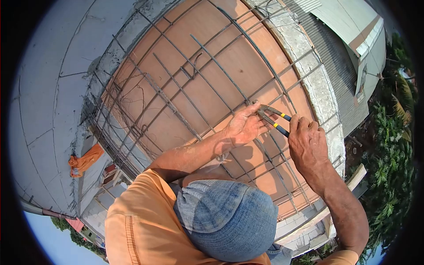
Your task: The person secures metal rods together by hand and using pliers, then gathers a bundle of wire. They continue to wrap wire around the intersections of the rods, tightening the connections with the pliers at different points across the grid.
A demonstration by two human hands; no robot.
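My right hand point(307, 143) is wrapped round the handles of a pair of pliers point(269, 114) with black and yellow grips. The jaws of the pliers point left, at a crossing of the steel bars. Beside those jaws is my left hand point(243, 126), palm up, its fingertips at the same crossing and partly hidden behind the pliers. Whether it holds a thin wire there is too small to tell. Under both hands the rebar grid point(218, 66) spans a reddish-brown panel point(247, 48).
Loose tie wire point(132, 112) tangles over the grid's left side. An orange cloth point(86, 160) lies on the grey concrete slab point(48, 110). A rough concrete edge point(309, 57) borders the right, with a corrugated roof point(335, 75) and trees point(384, 172) beyond.
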